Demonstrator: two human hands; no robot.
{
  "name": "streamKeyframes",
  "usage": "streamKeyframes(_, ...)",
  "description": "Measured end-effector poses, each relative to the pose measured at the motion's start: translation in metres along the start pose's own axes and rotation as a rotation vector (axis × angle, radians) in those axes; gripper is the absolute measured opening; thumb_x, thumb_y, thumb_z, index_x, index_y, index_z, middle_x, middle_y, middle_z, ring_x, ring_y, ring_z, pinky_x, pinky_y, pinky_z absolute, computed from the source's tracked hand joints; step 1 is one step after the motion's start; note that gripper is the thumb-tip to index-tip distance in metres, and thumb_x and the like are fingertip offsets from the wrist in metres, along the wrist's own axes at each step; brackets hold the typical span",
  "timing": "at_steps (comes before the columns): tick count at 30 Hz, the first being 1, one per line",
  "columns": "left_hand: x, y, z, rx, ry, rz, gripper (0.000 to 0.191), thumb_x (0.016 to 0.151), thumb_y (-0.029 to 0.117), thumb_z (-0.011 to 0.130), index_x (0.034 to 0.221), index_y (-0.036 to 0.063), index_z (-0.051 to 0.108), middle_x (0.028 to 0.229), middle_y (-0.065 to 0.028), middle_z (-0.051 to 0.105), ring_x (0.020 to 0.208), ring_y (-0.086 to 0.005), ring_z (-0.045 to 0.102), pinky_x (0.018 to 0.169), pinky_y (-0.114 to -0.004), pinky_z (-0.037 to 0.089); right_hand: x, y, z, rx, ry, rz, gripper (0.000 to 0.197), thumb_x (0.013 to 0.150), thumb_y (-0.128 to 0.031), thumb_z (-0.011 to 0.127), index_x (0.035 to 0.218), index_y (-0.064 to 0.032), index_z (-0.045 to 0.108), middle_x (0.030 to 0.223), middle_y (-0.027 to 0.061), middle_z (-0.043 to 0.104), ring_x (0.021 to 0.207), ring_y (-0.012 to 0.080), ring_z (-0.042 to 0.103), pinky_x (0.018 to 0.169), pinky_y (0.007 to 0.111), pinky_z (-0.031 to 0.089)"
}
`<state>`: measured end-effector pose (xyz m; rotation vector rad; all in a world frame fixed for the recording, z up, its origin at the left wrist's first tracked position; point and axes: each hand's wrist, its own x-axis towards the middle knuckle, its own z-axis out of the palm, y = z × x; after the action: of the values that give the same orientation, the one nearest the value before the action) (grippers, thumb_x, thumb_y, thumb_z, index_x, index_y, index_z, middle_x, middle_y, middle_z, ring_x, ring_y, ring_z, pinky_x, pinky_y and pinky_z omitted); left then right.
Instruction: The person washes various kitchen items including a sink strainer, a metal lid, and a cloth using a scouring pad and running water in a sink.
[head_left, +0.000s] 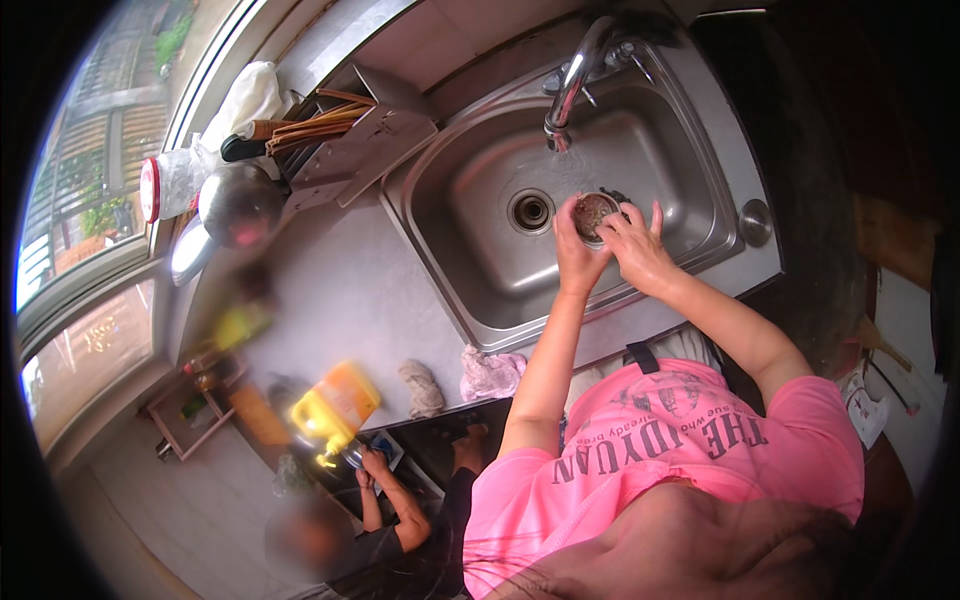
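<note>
Over the stainless steel sink (480, 277) I hold a small round container (591, 213) with wet, brownish contents. My left hand (579, 255) is wrapped around its near left side. The fingers of my right hand (637, 251) lie at its right rim, some of them bent over the opening, thumb and little finger spread. Just behind the container hangs the chrome faucet (561, 127), with water running from its spout into the basin. Dark bits (616, 196) lie in the sink beyond the container. The open drain (531, 212) is to the left of my hands.
Left of the sink stand a metal holder (360, 154) with wooden chopsticks (319, 127), a steel bowl (240, 204) and a red-lidded jar (169, 185). Cloths (491, 373) and a yellow bottle (337, 405) are on the counter's near edge. Another person (397, 502) is at lower left.
</note>
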<state>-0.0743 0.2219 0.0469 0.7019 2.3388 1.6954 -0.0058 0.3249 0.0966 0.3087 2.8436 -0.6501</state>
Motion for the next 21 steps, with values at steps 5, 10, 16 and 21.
streamKeyframes(5,0.003,0.008,0.005,0.015,-0.035,0.021,0.078,0.055,0.004,0.075,0.123,0.0032,0.036,0.120,-0.0157,0.048,0.109,-0.0337,0.045,0.093,-0.040,0.038,0.007,0.001,-0.008,0.075,0.120,0.000,0.037,0.074,-0.004,0.052,0.110,-0.0109,0.055,0.119,0.0014,0.048,0.122,0.0270,0.034,0.096,0.067,0.011)
streamKeyframes(10,0.003,0.007,0.012,0.066,-0.011,0.083,0.073,0.061,0.010,0.078,0.121,0.0038,0.037,0.117,-0.0148,0.048,0.106,-0.0303,0.049,0.091,-0.037,0.039,0.017,0.000,-0.002,-0.030,0.265,-0.054,0.022,0.078,-0.011,0.048,0.097,-0.0107,0.060,0.110,0.0001,0.051,0.122,0.0270,0.034,0.097,0.067,0.011)
streamKeyframes(16,-0.003,0.004,0.008,0.039,-0.046,0.075,0.076,0.059,0.008,0.078,0.122,0.0042,0.036,0.118,-0.0150,0.048,0.108,-0.0310,0.048,0.092,-0.038,0.039,0.001,0.004,-0.011,-0.054,0.066,-0.077,0.014,0.076,-0.009,0.049,0.085,-0.0100,0.060,0.107,-0.0001,0.051,0.125,0.0280,0.033,0.096,0.068,0.010)
streamKeyframes(21,-0.003,0.008,0.005,0.051,-0.033,0.043,0.077,0.057,0.007,0.078,0.122,0.0041,0.037,0.119,-0.0153,0.047,0.109,-0.0313,0.047,0.093,-0.038,0.038,-0.002,-0.002,-0.016,0.006,0.114,-0.040,0.032,0.076,-0.004,0.049,0.107,-0.0097,0.057,0.116,0.0013,0.049,0.128,0.0276,0.029,0.097,0.067,0.008)
